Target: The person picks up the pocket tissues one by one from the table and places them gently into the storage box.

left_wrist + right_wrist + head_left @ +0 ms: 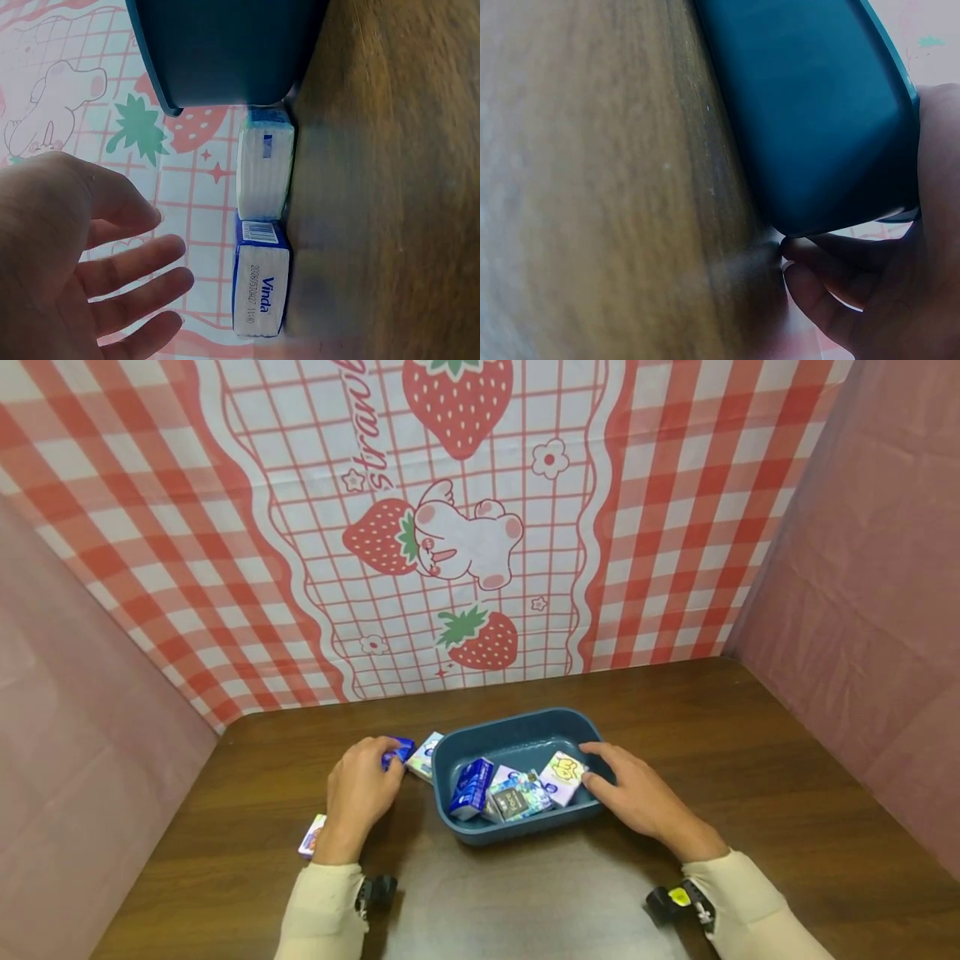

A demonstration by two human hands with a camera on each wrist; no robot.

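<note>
A blue plastic bin [517,731] stands on the table with several small tissue packs inside, among them a dark-blue pack [472,788] and a pack with a yellow cartoon [562,775]. My right hand [641,793] grips its right end; in the right wrist view, curled fingers [821,292] lie against the bin's outside near the base. Over a blue Vinda tissue pack [262,289] hovers my left hand [112,255], its fingers spread and apart from the pack. Between that pack and the bin lies a white-and-teal tissue pack [265,165].
Another small pack [312,837] lies on the wooden table [517,902], partly behind my left wrist. A red checked strawberry cloth [675,527] hangs at the back, with pink cloth [862,568] along the sides.
</note>
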